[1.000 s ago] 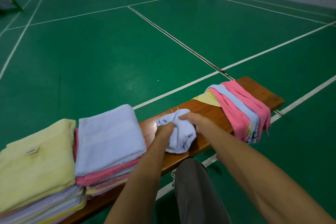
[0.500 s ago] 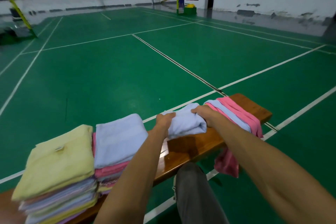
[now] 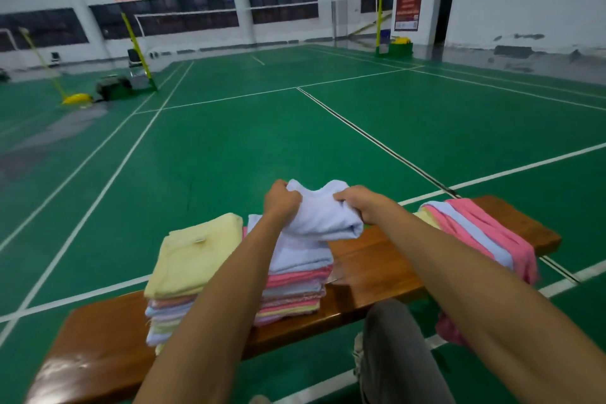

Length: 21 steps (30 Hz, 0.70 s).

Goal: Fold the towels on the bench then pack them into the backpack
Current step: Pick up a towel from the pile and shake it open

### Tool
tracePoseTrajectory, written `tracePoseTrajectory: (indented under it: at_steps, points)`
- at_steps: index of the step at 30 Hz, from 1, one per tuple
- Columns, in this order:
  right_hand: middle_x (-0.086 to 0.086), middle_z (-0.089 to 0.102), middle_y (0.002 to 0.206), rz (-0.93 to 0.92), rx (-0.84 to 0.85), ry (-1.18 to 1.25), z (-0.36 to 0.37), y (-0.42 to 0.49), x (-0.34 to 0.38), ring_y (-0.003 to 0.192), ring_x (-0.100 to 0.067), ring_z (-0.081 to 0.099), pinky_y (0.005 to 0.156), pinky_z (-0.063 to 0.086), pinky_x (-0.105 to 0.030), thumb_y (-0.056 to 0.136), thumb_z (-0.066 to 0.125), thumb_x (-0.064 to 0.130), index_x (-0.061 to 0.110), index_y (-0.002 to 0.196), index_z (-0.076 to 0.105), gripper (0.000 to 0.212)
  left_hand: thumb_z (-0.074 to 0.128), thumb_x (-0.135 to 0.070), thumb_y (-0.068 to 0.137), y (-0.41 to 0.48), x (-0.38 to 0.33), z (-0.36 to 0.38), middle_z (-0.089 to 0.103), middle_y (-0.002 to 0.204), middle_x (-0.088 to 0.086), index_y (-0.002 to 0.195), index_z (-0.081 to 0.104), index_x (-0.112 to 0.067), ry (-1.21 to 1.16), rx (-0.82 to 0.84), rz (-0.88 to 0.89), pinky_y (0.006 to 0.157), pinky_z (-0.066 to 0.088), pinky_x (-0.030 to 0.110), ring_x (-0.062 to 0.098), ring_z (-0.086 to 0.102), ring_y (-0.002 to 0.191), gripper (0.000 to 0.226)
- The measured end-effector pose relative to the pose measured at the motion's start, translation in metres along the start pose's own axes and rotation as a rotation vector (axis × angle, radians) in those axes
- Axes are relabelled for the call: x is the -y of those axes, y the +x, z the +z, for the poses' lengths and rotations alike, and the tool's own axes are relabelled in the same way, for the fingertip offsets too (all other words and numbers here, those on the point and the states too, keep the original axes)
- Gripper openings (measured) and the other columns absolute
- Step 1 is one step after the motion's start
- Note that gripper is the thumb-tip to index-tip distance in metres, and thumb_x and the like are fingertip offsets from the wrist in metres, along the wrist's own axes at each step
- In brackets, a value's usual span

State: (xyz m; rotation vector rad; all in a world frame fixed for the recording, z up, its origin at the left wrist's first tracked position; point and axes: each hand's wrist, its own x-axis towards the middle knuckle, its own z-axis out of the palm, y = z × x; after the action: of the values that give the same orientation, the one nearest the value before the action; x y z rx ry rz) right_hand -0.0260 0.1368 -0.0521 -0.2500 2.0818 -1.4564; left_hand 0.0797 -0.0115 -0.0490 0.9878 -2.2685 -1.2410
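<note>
Folded blue towel [image 3: 323, 216] lengthwise left-right, an end gripped in each hand [image 3: 281, 202] [image 3: 359, 203].

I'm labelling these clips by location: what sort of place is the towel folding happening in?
Most likely an indoor badminton hall. The green court floor carries white boundary lines, a net hangs between yellow posts, and the towels sit on a wooden bench at courtside.
</note>
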Motion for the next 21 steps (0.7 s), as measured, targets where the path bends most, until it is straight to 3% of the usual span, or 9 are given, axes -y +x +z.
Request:
tracePoseTrajectory:
  at_steps: [3,5,7,9,11,13,15,18,21]
  points:
    - [-0.021,0.065,0.117,-0.004,0.089,0.07,0.028,0.0,0.006,0.089,-0.029,0.063,0.076,0.053,-0.035,0.097,0.061,0.018,0.002,0.104,0.06,0.017,0.05,-0.018,0.095,-0.006,0.008,-0.03,0.059,0.129,0.018,0.126,0.054,-0.003,0.115,-0.07,-0.049,0.084,0.042,0.033,0.036,0.058,0.112,0.035]
    - [-0.019,0.066,0.12,0.006,0.16,0.049,0.047,-0.001,0.002,0.098,-0.031,0.065,0.082,0.056,-0.039,0.096,0.064,0.021,0.0,0.112,0.059,0.027,0.05,-0.019,0.095,-0.01,0.015,-0.045,0.061,0.128,0.021,0.122,0.057,0.0,0.25,-0.044,-0.126,0.088,0.045,0.034,0.037,0.059,0.115,0.034]
    - [-0.015,0.064,0.12,-0.002,0.173,-0.125,0.064,-0.004,-0.01,0.106,-0.031,0.065,0.086,0.056,-0.039,0.092,0.069,0.022,0.001,0.12,0.056,0.037,0.049,-0.016,0.091,-0.016,0.024,-0.057,0.067,0.106,0.018,0.109,0.061,-0.001,0.435,0.047,-0.177,0.082,0.049,0.035,0.035,0.065,0.097,0.026]
    - [-0.015,0.061,0.121,-0.069,0.11,-0.299,0.076,-0.006,-0.021,0.108,-0.032,0.063,0.087,0.055,-0.038,0.087,0.07,0.02,0.005,0.123,0.057,0.041,0.047,-0.013,0.087,-0.023,0.033,-0.061,0.063,0.086,0.01,0.109,0.062,-0.001,0.566,0.113,-0.202,0.076,0.05,0.033,0.029,0.063,0.081,0.03]
    - [-0.016,0.062,0.124,-0.131,0.044,-0.435,0.08,-0.009,-0.021,0.109,-0.033,0.063,0.089,0.055,-0.037,0.084,0.068,0.024,0.009,0.125,0.06,0.044,0.046,-0.015,0.086,-0.024,0.037,-0.059,0.061,0.097,0.008,0.123,0.058,-0.004,0.63,0.131,-0.198,0.077,0.049,0.032,0.029,0.063,0.09,0.04]
    - [-0.016,0.063,0.124,-0.17,0.027,-0.507,0.08,-0.01,-0.016,0.109,-0.034,0.063,0.088,0.055,-0.036,0.083,0.066,0.028,0.01,0.125,0.061,0.046,0.046,-0.019,0.088,-0.022,0.035,-0.055,0.063,0.12,0.011,0.146,0.039,-0.003,0.664,0.123,-0.194,0.082,0.049,0.033,0.03,0.064,0.107,0.06]
    - [-0.015,0.063,0.123,-0.204,0.04,-0.489,0.077,-0.008,-0.01,0.107,-0.032,0.064,0.079,0.053,-0.033,0.083,0.066,0.029,0.009,0.126,0.059,0.048,0.048,-0.022,0.091,-0.019,0.032,-0.051,0.057,0.139,0.011,0.155,0.021,-0.005,0.717,0.088,-0.169,0.085,0.044,0.033,0.03,0.059,0.122,0.071]
    - [-0.015,0.063,0.122,-0.211,0.102,-0.507,0.073,-0.004,-0.012,0.101,-0.03,0.064,0.071,0.049,-0.03,0.084,0.07,0.031,0.006,0.129,0.059,0.053,0.052,-0.023,0.093,-0.019,0.032,-0.045,0.052,0.142,0.012,0.15,0.026,-0.006,0.819,0.076,-0.167,0.086,0.041,0.034,0.029,0.052,0.129,0.065]
    - [-0.019,0.058,0.13,-0.292,-0.04,-0.775,0.075,-0.001,-0.021,0.114,-0.037,0.06,0.084,0.049,-0.036,0.085,0.069,0.033,0.003,0.133,0.051,0.059,0.056,-0.027,0.092,-0.024,0.032,-0.034,0.036,0.151,0.02,0.15,0.03,-0.007,0.993,0.069,-0.097,0.101,0.047,0.045,0.037,0.038,0.138,0.067]
